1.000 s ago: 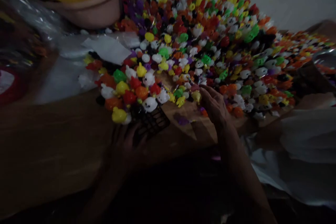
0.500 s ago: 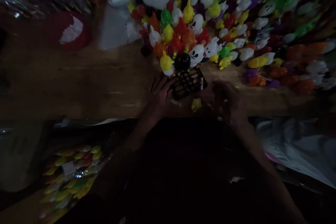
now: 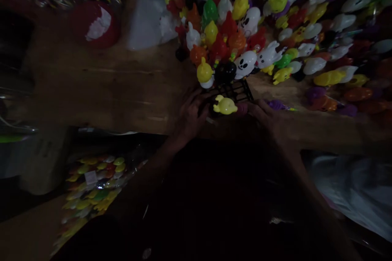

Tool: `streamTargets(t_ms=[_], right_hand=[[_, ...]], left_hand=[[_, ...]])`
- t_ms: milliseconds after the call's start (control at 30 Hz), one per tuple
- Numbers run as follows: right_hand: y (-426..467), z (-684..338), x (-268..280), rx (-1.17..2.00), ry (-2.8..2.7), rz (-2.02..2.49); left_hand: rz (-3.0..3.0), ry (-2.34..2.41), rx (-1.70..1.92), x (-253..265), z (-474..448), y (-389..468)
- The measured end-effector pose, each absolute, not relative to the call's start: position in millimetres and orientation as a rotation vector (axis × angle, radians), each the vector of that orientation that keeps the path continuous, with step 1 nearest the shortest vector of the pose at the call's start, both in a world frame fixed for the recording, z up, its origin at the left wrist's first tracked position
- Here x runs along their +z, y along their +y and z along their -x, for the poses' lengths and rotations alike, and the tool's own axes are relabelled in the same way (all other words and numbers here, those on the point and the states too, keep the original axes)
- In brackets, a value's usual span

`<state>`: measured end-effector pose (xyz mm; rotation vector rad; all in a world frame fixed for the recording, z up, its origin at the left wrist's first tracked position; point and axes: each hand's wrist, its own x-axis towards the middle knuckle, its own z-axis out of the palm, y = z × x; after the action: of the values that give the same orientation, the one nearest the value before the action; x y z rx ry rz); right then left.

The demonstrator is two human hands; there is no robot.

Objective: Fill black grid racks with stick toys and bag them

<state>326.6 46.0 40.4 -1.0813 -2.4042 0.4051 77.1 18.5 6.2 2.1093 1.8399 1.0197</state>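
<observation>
A yellow toy figure (image 3: 226, 106) with small horns or ears lies sideways over the near part of a black grid tray (image 3: 235, 89). A reddish ribbed piece (image 3: 241, 109) joins its right end, and the fingers of my right hand (image 3: 268, 118) are closed on that end. My left hand (image 3: 191, 116) is at the tray's left edge, fingers curled over it, thumb near the close corner; the dimness blurs the exact contact. Just beyond my right hand lies a purple ribbed piece (image 3: 277, 105) with a yellow-green tip.
Many colourful toy figures (image 3: 245, 63) crowd the wooden table (image 3: 122, 89) behind the tray and to the right. A red bowl (image 3: 107, 34) with white material stands left, near plastic bags (image 3: 147, 28). Below the table edge is a clear bag of toys (image 3: 101, 187).
The yellow figure has come up from the table in front of the tray, now held by my right hand over the tray. My right hand has moved in closer; my left fingers have curled.
</observation>
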Motion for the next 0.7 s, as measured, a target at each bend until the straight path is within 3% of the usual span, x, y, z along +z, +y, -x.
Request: streamTargets(t_ms=[100,400,700], right_hand=[[36,-324,31,0.375,-2.311,1.179],[12,-309,32,0.464,-2.333,1.194],[21,-304,21,0.682,-1.887,1.324]], left_hand=[[-2.054,1.791,1.217,26,-81,0],[-1.470,1.289,1.229,35,-105,-14],[-1.896,1.506,1.270,28,-90,-22]])
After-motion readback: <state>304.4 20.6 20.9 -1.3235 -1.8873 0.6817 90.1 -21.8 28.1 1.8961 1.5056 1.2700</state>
